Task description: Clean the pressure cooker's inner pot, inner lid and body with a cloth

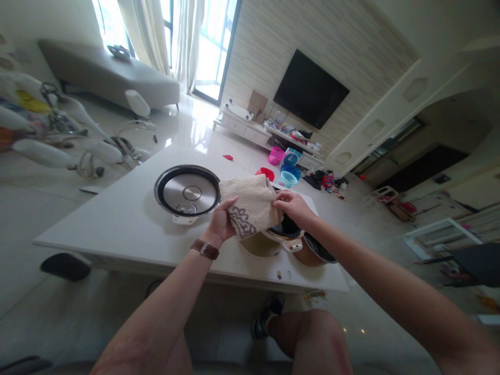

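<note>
A folded beige towel [250, 200] with a dark scroll pattern at one corner is held up over the white table. My left hand [222, 223] grips its near left edge, thumb on top. At the towel's right edge, the fingers of my right hand [291, 207] pinch the cloth. Left of the towel a round pot lid [177, 190] with a metal inner face and black rim lies on the table. Partly hidden under the towel and right hand is a pot [292, 242] with a pale handle and dark inside. Beside it sits a brownish pot [312, 252].
The white table [128, 219] carries two small objects [279, 274] near its front edge. Beyond it are coloured plastic baskets [289, 177], a low TV cabinet [246, 127] and a wall television [311, 88]. A grey bench [113, 73] stands by the window.
</note>
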### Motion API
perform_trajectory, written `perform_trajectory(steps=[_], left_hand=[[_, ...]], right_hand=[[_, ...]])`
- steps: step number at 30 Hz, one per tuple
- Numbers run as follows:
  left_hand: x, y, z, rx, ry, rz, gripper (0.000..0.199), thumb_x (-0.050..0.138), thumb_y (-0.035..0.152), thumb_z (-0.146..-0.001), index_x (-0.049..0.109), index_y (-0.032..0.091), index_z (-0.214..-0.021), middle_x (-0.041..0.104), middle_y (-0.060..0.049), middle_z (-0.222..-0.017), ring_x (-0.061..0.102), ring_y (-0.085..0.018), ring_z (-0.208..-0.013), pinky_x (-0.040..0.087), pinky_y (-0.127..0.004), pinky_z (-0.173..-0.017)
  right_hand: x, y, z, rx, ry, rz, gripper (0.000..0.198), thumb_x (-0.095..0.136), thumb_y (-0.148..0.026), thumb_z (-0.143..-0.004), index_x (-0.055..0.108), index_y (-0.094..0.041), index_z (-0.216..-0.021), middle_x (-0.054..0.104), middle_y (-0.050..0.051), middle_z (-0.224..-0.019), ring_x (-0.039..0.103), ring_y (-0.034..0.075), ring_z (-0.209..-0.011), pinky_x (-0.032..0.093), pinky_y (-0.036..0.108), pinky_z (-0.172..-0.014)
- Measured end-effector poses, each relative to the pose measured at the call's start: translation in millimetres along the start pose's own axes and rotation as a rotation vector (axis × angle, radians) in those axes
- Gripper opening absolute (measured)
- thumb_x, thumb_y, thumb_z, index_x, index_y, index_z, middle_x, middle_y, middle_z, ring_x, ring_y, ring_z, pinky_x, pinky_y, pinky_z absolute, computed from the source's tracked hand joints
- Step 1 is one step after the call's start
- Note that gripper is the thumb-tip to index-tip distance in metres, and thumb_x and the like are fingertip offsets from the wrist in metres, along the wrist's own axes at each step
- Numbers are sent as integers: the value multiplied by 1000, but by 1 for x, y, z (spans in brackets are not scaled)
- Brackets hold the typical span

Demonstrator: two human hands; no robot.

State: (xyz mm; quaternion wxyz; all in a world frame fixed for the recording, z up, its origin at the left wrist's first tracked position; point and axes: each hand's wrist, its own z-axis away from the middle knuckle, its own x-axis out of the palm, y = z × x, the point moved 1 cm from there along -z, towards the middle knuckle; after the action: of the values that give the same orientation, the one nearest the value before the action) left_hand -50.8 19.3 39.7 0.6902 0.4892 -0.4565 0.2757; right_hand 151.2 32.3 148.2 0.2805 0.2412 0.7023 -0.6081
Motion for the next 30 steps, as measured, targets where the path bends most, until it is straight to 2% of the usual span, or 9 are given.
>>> perform_trajectory(steps=[4,7,9,13,15,18,21,24,30], left_hand=[[-1,5,-3,43,6,-1,50,64,38,-87,69,11,-129,80,-19,-119,70,-40,-128,50,-63,-118],[-4,9,-7,118,30,7,49,65,40,-88,68,12,-129,80,-17,-121,69,-39,-130,50,-61,-119],[-7,11,-9,168,68,7,47,65,39,-89,68,14,-129,80,-16,-122,69,-37,-131,51,-59,-119],[-12,9,-14,221,151,-14,45,63,40,-93,69,15,-129,80,-14,-121,70,-35,-130,53,-56,-117],[-15,9,-17,251,197,-40,44,62,41,-94,70,16,-129,80,-14,-121,70,-34,-130,54,-55,-116],[-20,9,-23,324,268,-103,44,63,43,-94,71,18,-129,81,-13,-122,69,-34,-131,55,-56,-115],[-21,10,-28,421,312,-201,44,63,48,-94,71,21,-128,80,-12,-124,67,-33,-135,54,-56,-116],[-13,8,-31,522,347,-292,40,63,49,-95,73,23,-124,79,-10,-127,64,-30,-139,54,-51,-117],[30,-7,-46,745,521,-542,36,77,41,-89,73,20,-119,77,-9,-128,66,-26,-133,50,-45,-120]], right_hand=[[-9,-3,38,-150,281,21,19,70,-40,-81,62,-24,-88,68,7,-117,63,27,-113,55,39,-90],[-13,8,85,-241,164,43,13,65,-38,-92,63,-25,-88,70,8,-111,67,24,-99,55,38,-82],[-16,29,108,-276,288,57,11,67,-36,-92,64,-26,-87,69,7,-104,67,24,-96,54,38,-80],[-20,103,115,-39,827,-32,14,63,-39,-91,61,-25,-92,66,6,-97,65,24,-94,54,40,-88],[-16,142,102,135,933,-114,20,60,-42,-88,59,-25,-99,65,6,-101,65,25,-98,55,41,-90],[-5,192,78,336,897,-288,36,50,-49,-88,54,-25,-113,65,12,-121,67,26,-112,58,41,-93],[11,222,63,356,788,-422,52,41,-56,-92,51,-24,-132,64,14,-136,68,25,-122,59,40,-95],[23,234,56,307,678,-443,64,35,-60,-95,46,-23,-147,64,16,-143,69,26,-125,60,40,-96],[30,233,47,343,693,-567,68,42,-56,-91,45,-19,-149,57,20,-154,59,28,-142,50,46,-116]])
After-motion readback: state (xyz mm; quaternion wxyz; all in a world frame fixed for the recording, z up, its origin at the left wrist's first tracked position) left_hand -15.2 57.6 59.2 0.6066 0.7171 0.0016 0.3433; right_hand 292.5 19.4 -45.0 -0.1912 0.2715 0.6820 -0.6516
